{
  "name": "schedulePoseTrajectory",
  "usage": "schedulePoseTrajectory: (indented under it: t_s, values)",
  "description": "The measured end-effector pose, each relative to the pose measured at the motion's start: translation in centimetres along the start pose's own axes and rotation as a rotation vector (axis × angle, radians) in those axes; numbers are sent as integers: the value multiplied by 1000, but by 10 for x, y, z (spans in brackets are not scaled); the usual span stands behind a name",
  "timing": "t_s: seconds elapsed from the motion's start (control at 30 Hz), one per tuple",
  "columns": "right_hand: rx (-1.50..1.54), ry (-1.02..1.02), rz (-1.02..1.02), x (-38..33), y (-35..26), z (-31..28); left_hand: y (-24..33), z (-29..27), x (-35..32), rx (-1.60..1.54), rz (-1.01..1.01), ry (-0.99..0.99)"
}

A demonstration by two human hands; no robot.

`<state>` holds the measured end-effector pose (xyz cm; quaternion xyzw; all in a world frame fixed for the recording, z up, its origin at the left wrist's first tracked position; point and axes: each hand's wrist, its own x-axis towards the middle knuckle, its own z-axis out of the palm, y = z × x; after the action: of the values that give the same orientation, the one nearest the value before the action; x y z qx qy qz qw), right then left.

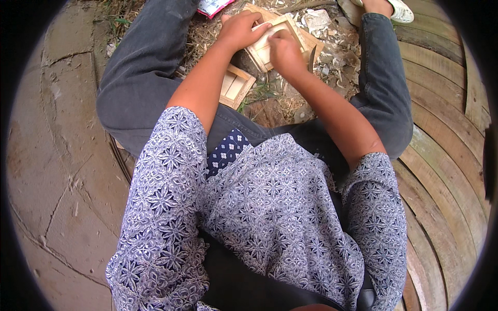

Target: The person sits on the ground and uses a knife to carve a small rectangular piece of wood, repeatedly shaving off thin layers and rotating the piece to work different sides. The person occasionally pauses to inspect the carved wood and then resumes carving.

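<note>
A small pale wooden frame [263,52] with a flat inner panel lies tilted on the ground between my legs. My left hand [241,31] grips its far left side, the thumb stretched across the panel and the fingers curled at the edge. Closed into a fist, my right hand [285,54] presses at the right part of the frame; whatever it holds is hidden. Beside my right wrist shows a dark, narrow curved blade [312,58], and I cannot tell whether it is in that hand. A second wooden frame [236,88] lies nearer to me, left of my right forearm.
Wood shavings and chips [332,57] litter the soil around the frames. At the far edge lies a pink and white packet [213,7]. Cracked concrete [57,150] is on the left, wooden planks [436,103] on the right. My bent legs in dark trousers [140,103] flank the work.
</note>
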<state>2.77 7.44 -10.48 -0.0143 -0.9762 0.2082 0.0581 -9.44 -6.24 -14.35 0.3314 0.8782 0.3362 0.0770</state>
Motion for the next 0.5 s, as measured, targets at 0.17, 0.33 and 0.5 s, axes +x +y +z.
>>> schedulePoseTrajectory:
  t_s: [0.17,0.33,0.5]
  values:
    - [431,-247,-38,3,23,-5,6,4,-1,87,17,32]
    - [593,-119,489,-10,35,-51,6,5,-5,198,138,32]
    - [892,27,707,-16,37,-77,21,-12,5,43,-151,-263]
